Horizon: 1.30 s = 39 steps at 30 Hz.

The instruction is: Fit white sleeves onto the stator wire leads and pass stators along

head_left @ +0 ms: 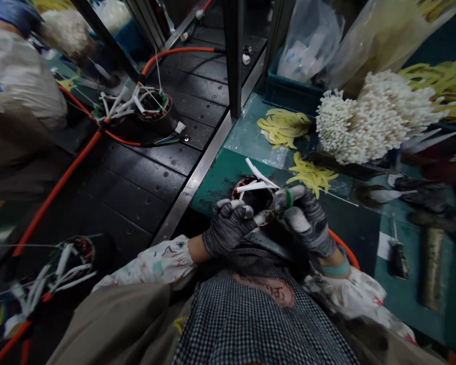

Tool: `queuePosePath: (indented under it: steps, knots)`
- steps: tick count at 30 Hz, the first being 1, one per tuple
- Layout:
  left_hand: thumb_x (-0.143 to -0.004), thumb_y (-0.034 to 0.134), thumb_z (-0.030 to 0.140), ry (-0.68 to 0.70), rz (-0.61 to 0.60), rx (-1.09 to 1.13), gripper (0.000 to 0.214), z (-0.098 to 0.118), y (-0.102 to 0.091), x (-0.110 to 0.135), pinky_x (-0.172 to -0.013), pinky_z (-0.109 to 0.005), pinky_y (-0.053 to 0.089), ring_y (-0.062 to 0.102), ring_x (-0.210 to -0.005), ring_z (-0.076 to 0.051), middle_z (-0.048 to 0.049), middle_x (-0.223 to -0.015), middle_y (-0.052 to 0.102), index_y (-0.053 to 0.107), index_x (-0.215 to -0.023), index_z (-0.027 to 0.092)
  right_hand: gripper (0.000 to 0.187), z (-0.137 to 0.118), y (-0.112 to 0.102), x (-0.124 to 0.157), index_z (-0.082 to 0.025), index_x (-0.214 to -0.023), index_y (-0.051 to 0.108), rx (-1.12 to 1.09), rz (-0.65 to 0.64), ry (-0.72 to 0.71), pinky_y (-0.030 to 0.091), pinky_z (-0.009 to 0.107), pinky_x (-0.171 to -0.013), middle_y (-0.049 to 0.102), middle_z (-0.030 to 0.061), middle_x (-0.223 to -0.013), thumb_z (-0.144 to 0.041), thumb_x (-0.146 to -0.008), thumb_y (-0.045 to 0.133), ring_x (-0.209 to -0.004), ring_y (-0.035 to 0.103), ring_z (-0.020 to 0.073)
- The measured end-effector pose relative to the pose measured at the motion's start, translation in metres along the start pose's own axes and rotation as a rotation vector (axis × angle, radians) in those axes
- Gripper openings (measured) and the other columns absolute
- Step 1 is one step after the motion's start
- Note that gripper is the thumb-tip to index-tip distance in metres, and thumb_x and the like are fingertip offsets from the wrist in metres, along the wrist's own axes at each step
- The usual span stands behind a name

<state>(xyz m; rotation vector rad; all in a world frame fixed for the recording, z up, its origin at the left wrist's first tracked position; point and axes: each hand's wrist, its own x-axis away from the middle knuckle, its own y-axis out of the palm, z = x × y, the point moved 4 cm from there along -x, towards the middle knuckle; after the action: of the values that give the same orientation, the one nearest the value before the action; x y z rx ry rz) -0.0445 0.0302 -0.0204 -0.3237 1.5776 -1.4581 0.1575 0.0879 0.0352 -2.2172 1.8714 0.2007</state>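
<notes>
A round wound coil part with white sleeved leads sticking up rests at the near edge of the green bench. My left hand, in a dark grey glove, is closed on its near left side. My right hand, gloved the same, is closed around a slim tool with a green band whose tip lies among the white leads.
Yellow strips lie in two heaps behind the coil, beside a big bundle of white sleeves. On the black slatted conveyor at left sit two more wound coils with an orange cable. Tools lie at right. Another person's sleeve shows far left.
</notes>
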Motion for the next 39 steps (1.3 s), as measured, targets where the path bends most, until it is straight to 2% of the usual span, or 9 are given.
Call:
queuePosePath:
  steps: [4,10,13,17,19,22,30,35,39]
  knots:
    - [-0.102,0.075,0.034,0.155,0.079,0.1,0.037,-0.006,0.005,0.007,-0.112,-0.041,0.051,0.069,-0.125,-0.023,0.001,-0.123,0.084,0.077,-0.136,0.047,0.011,-0.019,0.012,0.006,-0.03,-0.113,0.071,0.308,-0.188,-0.142,0.067,0.039,-0.088,0.079,0.0022,-0.101,-0.04,-0.11,0.067,-0.091,0.076,0.0218]
    - [-0.107,0.068,0.041,0.228,-0.045,0.527,0.02,-0.04,-0.015,-0.008,-0.098,-0.036,0.067,0.081,-0.109,-0.02,-0.0013,-0.101,0.087,0.085,-0.112,0.031,0.028,-0.006,0.035,0.017,-0.022,-0.131,0.077,0.835,-0.261,-0.28,0.064,0.057,-0.099,0.081,0.0167,-0.123,-0.029,-0.111,0.059,-0.11,0.077,0.0362]
    - [-0.109,0.057,0.054,-0.022,-0.097,0.769,0.037,-0.061,-0.025,-0.021,-0.091,-0.036,0.071,0.082,-0.092,-0.02,-0.0041,-0.095,0.085,0.082,-0.104,0.028,0.027,0.007,0.045,0.021,-0.021,-0.129,0.08,0.932,-0.256,-0.247,0.062,0.06,-0.098,0.081,0.0197,-0.124,-0.027,-0.108,0.064,-0.11,0.076,0.04]
    - [-0.104,0.063,0.067,-0.371,-0.115,0.861,0.064,-0.085,-0.023,-0.056,-0.11,-0.048,0.066,0.077,-0.127,-0.029,-0.0172,-0.142,0.077,0.064,-0.149,0.022,0.025,0.011,0.048,0.018,-0.027,-0.128,0.082,0.906,-0.291,-0.218,0.06,0.057,-0.107,0.082,0.0137,-0.126,-0.032,-0.111,0.065,-0.114,0.074,0.0348]
    - [-0.094,0.075,0.072,-0.393,-0.325,0.954,0.085,-0.084,-0.013,-0.075,-0.12,-0.049,0.06,0.071,-0.141,-0.033,-0.0193,-0.156,0.069,0.057,-0.158,0.02,0.024,0.01,0.047,0.019,-0.028,-0.123,0.083,0.872,-0.275,-0.202,0.058,0.057,-0.11,0.082,0.0116,-0.127,-0.035,-0.111,0.065,-0.115,0.074,0.0334]
    - [-0.097,0.07,0.07,-0.336,-0.546,1.039,0.085,-0.075,-0.009,-0.087,-0.126,-0.047,0.055,0.068,-0.146,-0.034,-0.016,-0.16,0.068,0.054,-0.165,0.02,0.023,0.007,0.048,0.035,-0.027,-0.123,0.084,0.863,-0.203,-0.188,0.059,0.057,-0.108,0.083,0.0108,-0.128,-0.033,-0.109,0.067,-0.116,0.073,0.0336]
    - [-0.11,0.062,0.038,0.083,-0.407,0.856,0.083,-0.042,-0.048,-0.063,-0.142,-0.055,0.033,0.028,-0.175,-0.033,-0.0104,-0.186,0.033,0.02,-0.181,0.038,0.034,0.0,0.054,0.096,-0.033,-0.131,0.081,0.751,0.015,-0.288,0.063,0.055,-0.109,0.084,0.0068,-0.129,-0.017,-0.107,0.064,-0.123,0.075,0.0322]
    - [-0.093,0.088,0.054,0.096,-0.444,0.783,0.119,-0.039,-0.042,-0.054,-0.142,-0.059,0.031,0.018,-0.177,-0.039,-0.0142,-0.189,0.02,0.008,-0.182,0.041,0.04,-0.005,0.053,0.1,-0.032,-0.142,0.076,0.738,-0.028,-0.257,0.061,0.061,-0.115,0.081,0.008,-0.138,-0.019,-0.107,0.063,-0.13,0.072,0.0354]
    - [-0.094,0.086,0.055,0.069,-0.455,0.806,0.115,-0.038,-0.042,-0.05,-0.14,-0.065,0.033,0.02,-0.176,-0.042,-0.013,-0.19,0.014,0.011,-0.181,0.044,0.043,-0.009,0.06,0.1,-0.028,-0.146,0.074,0.812,-0.058,-0.238,0.06,0.065,-0.115,0.079,0.012,-0.142,-0.017,-0.106,0.059,-0.131,0.072,0.0369]
